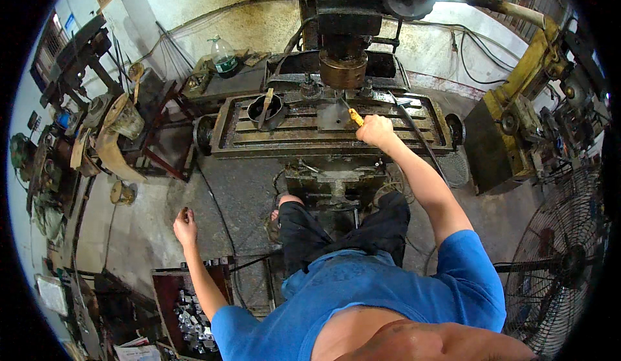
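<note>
My right hand (376, 131) is closed around a yellow tool (355, 117) with a thin dark tip; its exact kind is unclear. The tip reaches over a flat metal plate (332, 117) on the slotted table (240, 138) of a milling machine. Above the plate hangs the machine's round spindle head (343, 71). To the left on the table sits a black pot (277, 111) with a wooden-handled brush (267, 100) standing in it. My left hand (185, 226) hangs away at my left side, fingers curled and dark at the tips; whether something is inside them cannot be made out.
Beside my left arm, a dark red box (167, 303) holds several small metal parts (193, 319). A large caged fan (559, 264) stands at the right. A black hose (424, 142) crosses the table's right end. Behind the pot stands a clear bottle (223, 57).
</note>
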{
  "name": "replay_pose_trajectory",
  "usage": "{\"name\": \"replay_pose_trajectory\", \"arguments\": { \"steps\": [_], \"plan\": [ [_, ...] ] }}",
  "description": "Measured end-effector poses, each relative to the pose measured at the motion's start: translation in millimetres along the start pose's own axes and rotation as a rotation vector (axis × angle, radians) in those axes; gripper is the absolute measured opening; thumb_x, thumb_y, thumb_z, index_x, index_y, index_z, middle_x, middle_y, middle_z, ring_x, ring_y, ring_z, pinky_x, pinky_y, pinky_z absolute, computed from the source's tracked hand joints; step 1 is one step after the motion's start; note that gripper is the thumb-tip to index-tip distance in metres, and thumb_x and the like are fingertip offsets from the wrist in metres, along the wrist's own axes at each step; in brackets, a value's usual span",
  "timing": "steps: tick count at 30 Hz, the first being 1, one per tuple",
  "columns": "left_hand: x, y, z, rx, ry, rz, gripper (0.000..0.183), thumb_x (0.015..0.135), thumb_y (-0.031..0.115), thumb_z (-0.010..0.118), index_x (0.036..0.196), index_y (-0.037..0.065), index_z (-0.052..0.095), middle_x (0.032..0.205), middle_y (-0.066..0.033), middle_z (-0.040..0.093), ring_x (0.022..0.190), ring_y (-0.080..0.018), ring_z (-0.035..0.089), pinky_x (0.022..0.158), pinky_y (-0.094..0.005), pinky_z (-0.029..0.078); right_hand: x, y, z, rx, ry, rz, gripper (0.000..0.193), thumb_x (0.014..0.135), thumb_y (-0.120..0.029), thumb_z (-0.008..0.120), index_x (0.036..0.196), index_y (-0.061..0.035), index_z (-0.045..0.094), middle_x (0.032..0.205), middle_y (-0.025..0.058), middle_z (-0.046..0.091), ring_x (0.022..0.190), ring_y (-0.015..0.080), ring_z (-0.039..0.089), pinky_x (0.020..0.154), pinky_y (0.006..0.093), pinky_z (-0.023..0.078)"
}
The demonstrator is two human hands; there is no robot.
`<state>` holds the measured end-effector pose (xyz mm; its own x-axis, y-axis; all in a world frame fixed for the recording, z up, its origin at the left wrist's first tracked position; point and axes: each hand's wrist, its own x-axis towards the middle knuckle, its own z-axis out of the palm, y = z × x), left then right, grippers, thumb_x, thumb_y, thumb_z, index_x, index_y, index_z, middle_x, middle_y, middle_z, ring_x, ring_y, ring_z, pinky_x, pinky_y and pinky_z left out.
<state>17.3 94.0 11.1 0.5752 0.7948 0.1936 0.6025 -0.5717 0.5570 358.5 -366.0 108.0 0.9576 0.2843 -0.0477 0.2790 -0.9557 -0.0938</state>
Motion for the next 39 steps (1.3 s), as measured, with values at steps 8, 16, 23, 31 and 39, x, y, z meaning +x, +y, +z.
{"name": "replay_pose_trajectory", "arguments": {
  "steps": [8,16,23,31,39],
  "plan": [
    [-39,70,34,-0.294,-0.195,0.133,0.031,0.081,0.023,0.059,0.098,-0.002,0.062,0.073,-0.0161,0.063,0.065,-0.0191,0.062,0.060,-0.0302,0.047,-54,15,-8,0.084,-0.035,-0.028,0.032,0.060,-0.029,0.056,0.075,-0.0022,0.064,0.081,0.0196,0.063,0.077,0.0349,0.062,0.072,0.0410,0.049],
    [-90,152,82,-1.211,-0.666,-0.198,0.031,0.087,0.019,0.054,0.105,-0.006,0.055,0.080,-0.0085,0.060,0.074,-0.0146,0.058,0.063,-0.0273,0.048,-160,-99,14,0.105,-0.328,-0.752,0.028,0.053,-0.029,0.055,0.066,-0.0053,0.062,0.066,0.0214,0.059,0.067,0.0365,0.059,0.063,0.0427,0.047],
    [-115,70,62,-1.403,-0.563,-0.422,0.030,0.087,0.017,0.053,0.102,-0.009,0.055,0.066,-0.0102,0.060,0.054,-0.0124,0.056,0.046,-0.0207,0.041,-181,-156,36,0.113,-0.384,-0.970,0.025,0.054,-0.027,0.055,0.060,-0.0024,0.059,0.060,0.0223,0.056,0.061,0.0389,0.057,0.061,0.0449,0.047],
    [-134,-3,-35,-1.273,-0.241,-0.463,0.039,0.080,0.008,0.059,0.116,-0.005,0.049,0.088,-0.0109,0.062,0.077,-0.0178,0.062,0.060,-0.0236,0.047,-188,-174,21,0.086,-0.448,-1.043,0.023,0.052,-0.025,0.056,0.060,-0.0032,0.056,0.058,0.0213,0.055,0.061,0.0402,0.055,0.060,0.0467,0.045],
    [-153,-171,-128,-0.238,0.435,-0.535,0.027,0.074,0.008,0.058,0.099,0.000,0.063,0.088,-0.0137,0.065,0.078,-0.0231,0.063,0.070,-0.0316,0.049,-176,-140,14,0.151,-0.379,-0.947,0.025,0.054,-0.024,0.055,0.070,-0.0048,0.057,0.061,0.0218,0.055,0.061,0.0412,0.054,0.058,0.0478,0.043]
  ]
}}
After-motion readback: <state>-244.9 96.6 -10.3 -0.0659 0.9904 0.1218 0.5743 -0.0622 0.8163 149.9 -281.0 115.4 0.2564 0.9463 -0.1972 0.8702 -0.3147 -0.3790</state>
